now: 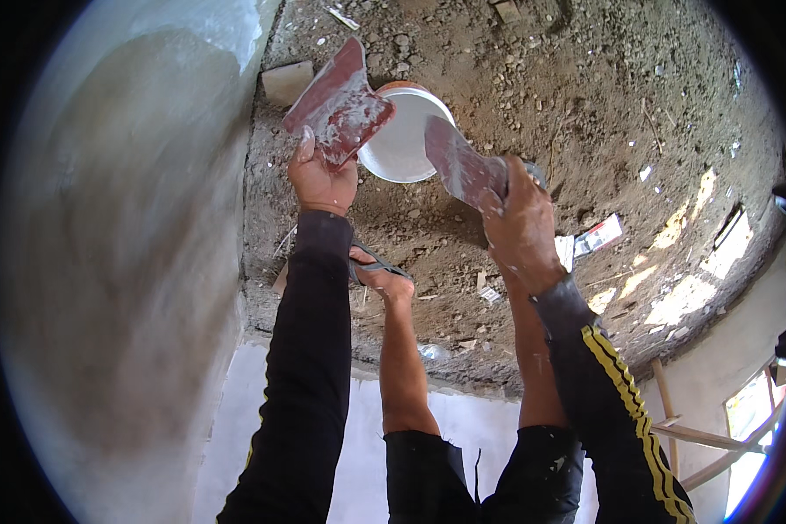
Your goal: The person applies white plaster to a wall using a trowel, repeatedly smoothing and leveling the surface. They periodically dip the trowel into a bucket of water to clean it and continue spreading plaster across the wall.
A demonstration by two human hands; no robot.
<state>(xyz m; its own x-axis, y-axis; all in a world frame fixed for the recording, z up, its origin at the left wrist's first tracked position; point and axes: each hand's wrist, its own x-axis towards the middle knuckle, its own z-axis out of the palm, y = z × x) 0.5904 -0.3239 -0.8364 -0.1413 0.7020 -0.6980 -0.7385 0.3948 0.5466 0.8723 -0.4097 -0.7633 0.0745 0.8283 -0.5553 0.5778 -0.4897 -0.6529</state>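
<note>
A bare dirt floor (585,105), strewn with pebbles and scraps, is bounded along its left edge by a smooth plastered wall (122,262), on which a broad darker area is seen. Past the floor's lower right edge, wooden poles (707,438) are crossed. A white bucket (371,162) is set on the floor, nearer the left edge than the right, its open mouth turned up. Across the bucket's left rim, as seen from above, a red board (345,105) smeared with white paste is held by the left hand (323,183), its near end pinched between the thumb on top and the fingers beneath. Across the right rim, a reddish flat scraper (463,162) streaked with white is gripped by the right hand (522,218), its near end enclosed by the fingers. Whether the bucket is touched by either tool cannot be told. Near the floor's left edge, a tan slab (284,83) is seen just beside the board. Right of the right wrist, a small red-and-white packet (598,236) is seen on the floor.
</note>
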